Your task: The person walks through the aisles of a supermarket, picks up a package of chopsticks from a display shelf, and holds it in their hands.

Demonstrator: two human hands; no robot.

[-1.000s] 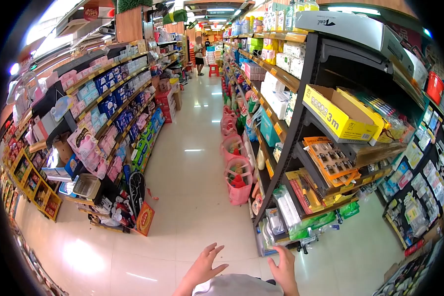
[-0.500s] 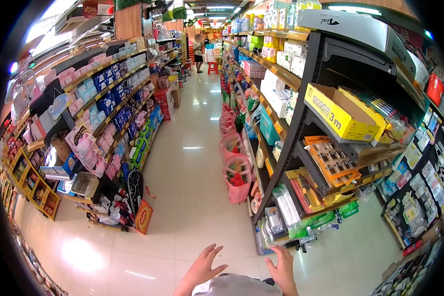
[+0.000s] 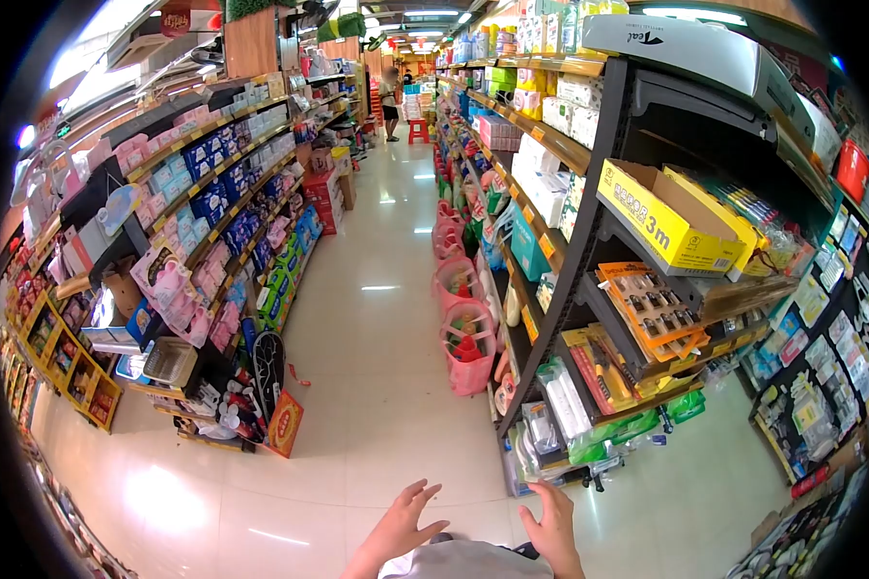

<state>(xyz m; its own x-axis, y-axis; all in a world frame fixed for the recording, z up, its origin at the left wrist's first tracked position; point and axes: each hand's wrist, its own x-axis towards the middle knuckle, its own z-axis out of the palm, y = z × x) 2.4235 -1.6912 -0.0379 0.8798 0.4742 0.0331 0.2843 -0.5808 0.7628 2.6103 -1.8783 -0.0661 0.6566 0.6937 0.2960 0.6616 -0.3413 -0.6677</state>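
Note:
Both of my hands are raised in front of my body at the bottom of the head view. My left hand (image 3: 407,522) has its fingers apart and holds nothing. Fingers spread and bare, my right hand (image 3: 550,521) is also free of any object. It is nearest to the lower end of the right shelf unit (image 3: 589,193), without touching it. On that shelf end are a yellow box (image 3: 668,220) marked 3m, orange cards of small items (image 3: 652,314) and white rolls in plastic (image 3: 565,400).
An aisle of shiny floor (image 3: 377,328) runs ahead between shelves. Pink baskets (image 3: 468,347) stand along its right side. On the left are packed shelves (image 3: 212,164) and a red-orange board (image 3: 283,425) on the floor. Far off stand a person (image 3: 390,104) and a red stool (image 3: 418,131).
The view has shifted very slightly, so the shelves sit a little differently in it. My hands keep nearly the same open pose.

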